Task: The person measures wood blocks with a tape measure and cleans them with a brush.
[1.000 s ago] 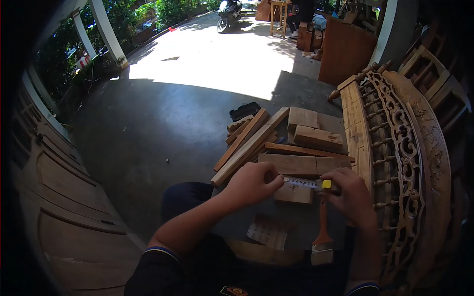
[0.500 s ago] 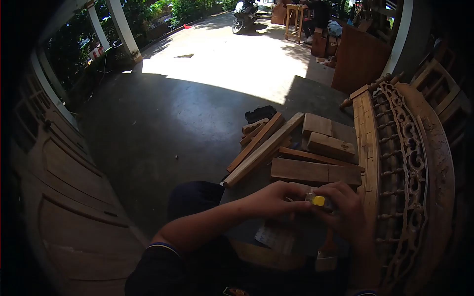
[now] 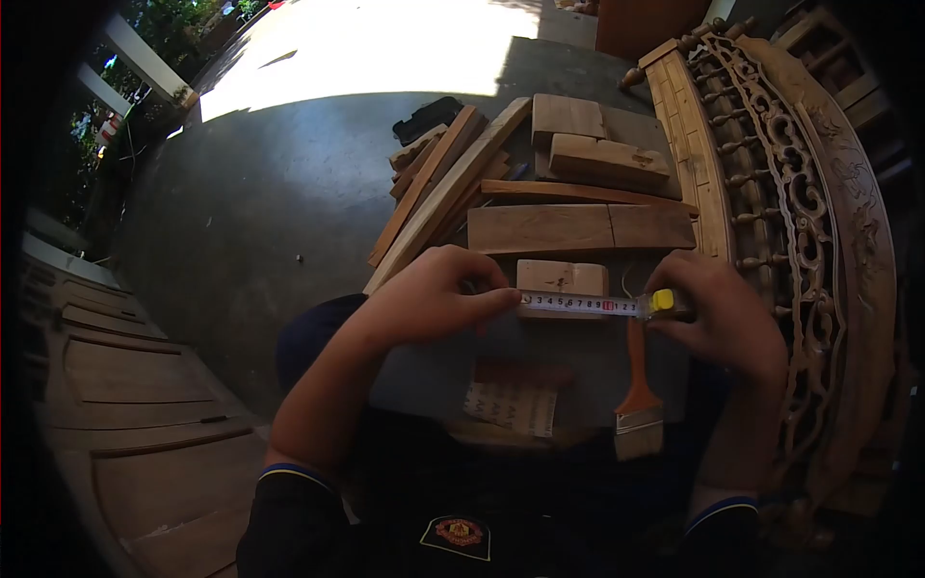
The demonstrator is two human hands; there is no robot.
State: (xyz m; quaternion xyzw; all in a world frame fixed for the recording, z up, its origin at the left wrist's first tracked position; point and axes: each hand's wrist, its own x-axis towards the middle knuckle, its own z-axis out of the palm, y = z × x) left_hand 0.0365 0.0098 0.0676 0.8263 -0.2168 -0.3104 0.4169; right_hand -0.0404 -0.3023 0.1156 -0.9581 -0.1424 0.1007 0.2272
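Note:
A tape measure (image 3: 578, 304) with a yellow-buttoned case is stretched between my hands, its numbered blade drawn out sideways. My left hand (image 3: 453, 294) pinches the blade's free end. The case sits in the grip of my right hand (image 3: 718, 303). Just behind the blade lies a small wooden block (image 3: 563, 277), partly covered by the tape along its near side. A paintbrush (image 3: 638, 405) with an orange handle rests below my right hand, bristles toward me. Nearer my body, a piece of sandpaper (image 3: 511, 405) lies by a dark reddish strip.
Beyond my hands lie wooden boards (image 3: 568, 229), a long pale timber (image 3: 453, 193) and stacked blocks (image 3: 607, 159). A black case (image 3: 427, 119) sits on the floor behind them. Carved wooden furniture (image 3: 790, 193) stands along the right; panelled wood (image 3: 145, 385) lies at left.
My hands have moved apart, and the tape blade now shows between them. The view has tilted down, bringing the small block, brush and sandpaper into clearer sight.

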